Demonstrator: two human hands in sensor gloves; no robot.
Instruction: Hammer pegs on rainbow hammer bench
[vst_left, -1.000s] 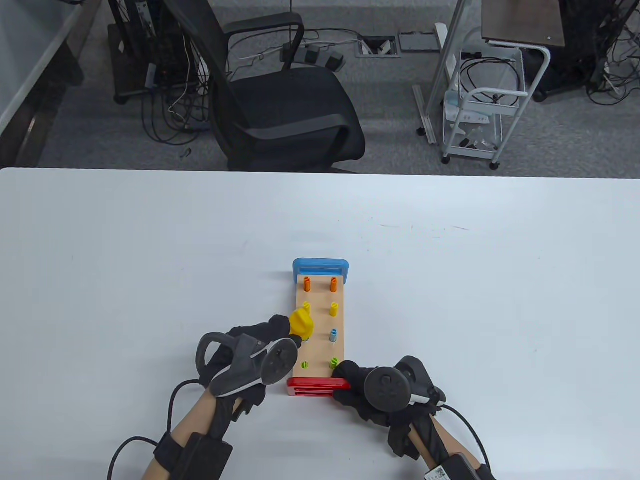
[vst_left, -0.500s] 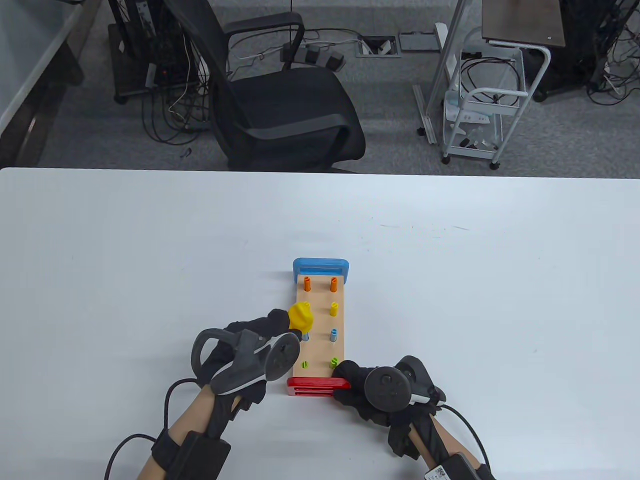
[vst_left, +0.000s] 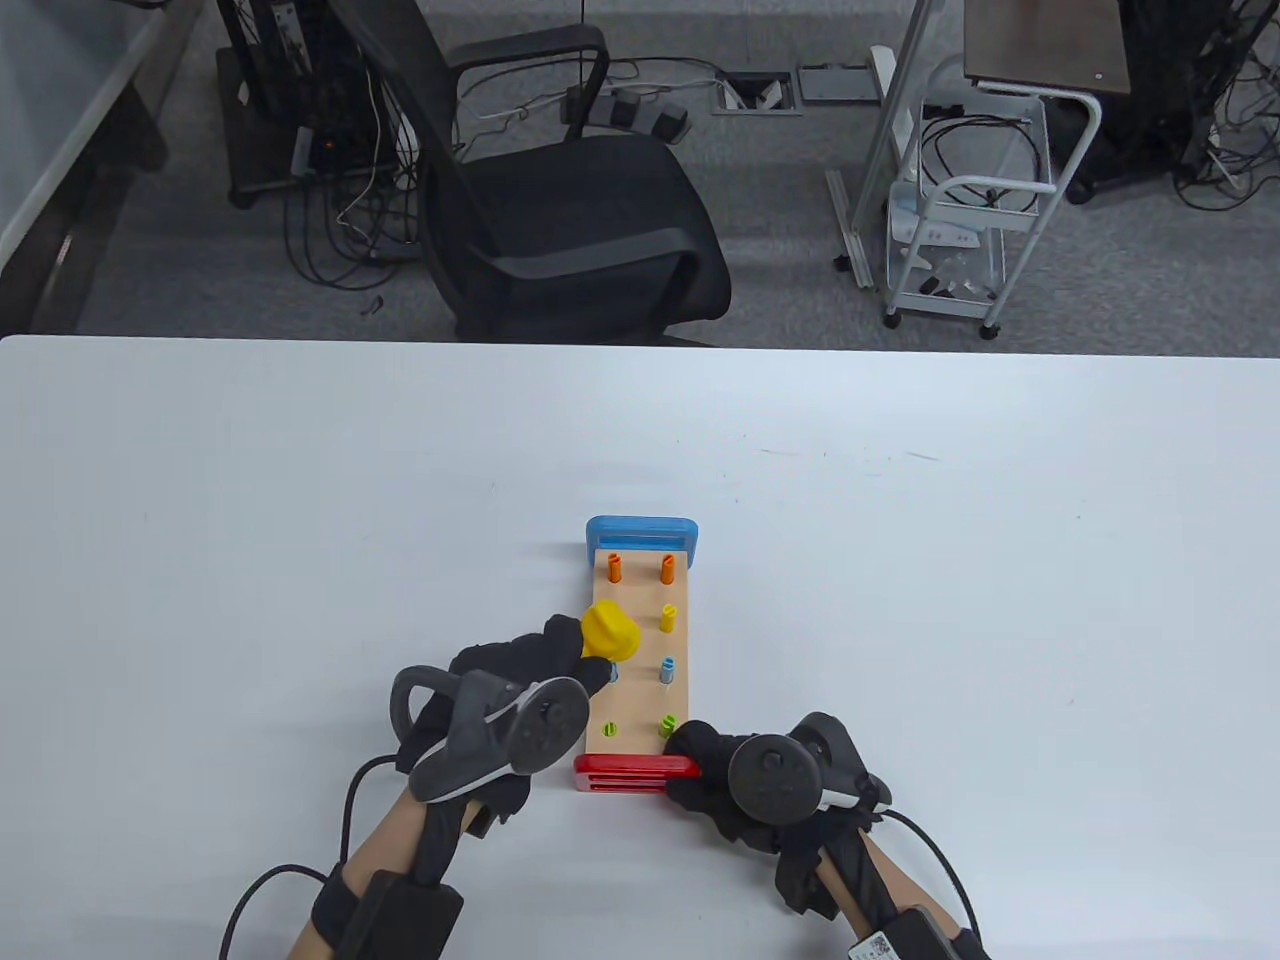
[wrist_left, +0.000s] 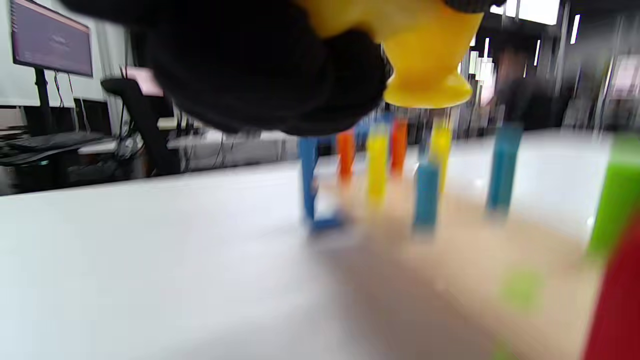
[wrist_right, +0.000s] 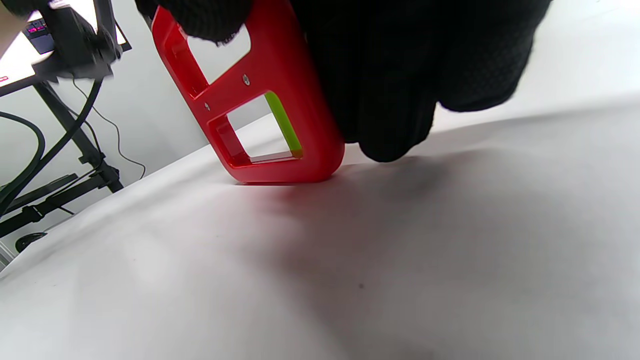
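The hammer bench (vst_left: 640, 700) is a wooden board with a blue far end (vst_left: 640, 532) and a red near end (vst_left: 625, 775). Orange, yellow, blue and green pegs stand in two rows; the near left green peg (vst_left: 609, 731) sits low. My left hand (vst_left: 515, 660) grips the yellow hammer (vst_left: 608, 633), whose head hangs over the left row above the left blue peg; in the left wrist view the head (wrist_left: 425, 65) floats above the pegs. My right hand (vst_left: 725, 765) holds the red end, also seen in the right wrist view (wrist_right: 265, 110).
The bench stands on a white table (vst_left: 200, 520). A black office chair (vst_left: 560, 220) and a white cart (vst_left: 960, 230) stand beyond the far edge.
The hammer head rose and moved away from me over the left row, then tipped slightly right and down. My left hand shifted with it. My right hand stayed still.
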